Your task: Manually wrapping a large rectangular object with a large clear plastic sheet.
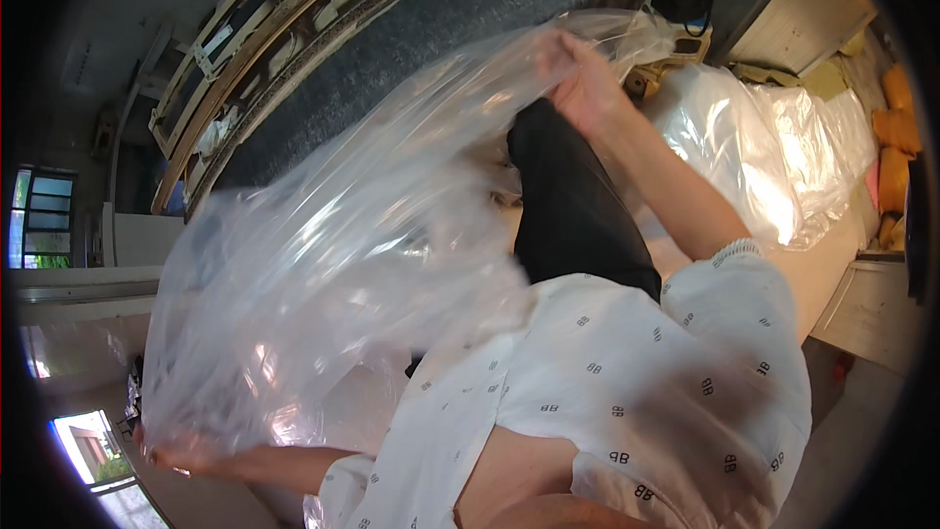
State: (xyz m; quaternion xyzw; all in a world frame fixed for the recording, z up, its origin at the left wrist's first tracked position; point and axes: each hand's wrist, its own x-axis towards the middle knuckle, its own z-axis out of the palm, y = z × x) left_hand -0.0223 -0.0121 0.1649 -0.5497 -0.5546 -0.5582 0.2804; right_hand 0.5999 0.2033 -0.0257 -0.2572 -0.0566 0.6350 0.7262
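Note:
A large clear plastic sheet (323,264) spreads in loose, billowing folds from the far middle down to the near left. My right hand (583,88) is raised at the far middle, its fingers closed on the sheet's upper edge. Out at the lower left, my left hand (181,456) grips the sheet's other end; film partly covers its fingers. Behind the sheet lies a long, thick dark grey fabric roll (392,59). My leg in black trousers (573,206) extends forward beneath my right arm.
Wooden and metal framework (225,78) runs along the roll's far side. More crumpled clear plastic (783,147) lies to the right, near orange bundles (893,127) and a wooden cabinet (803,10). A black bag-like object (682,5) sits past the roll's right end.

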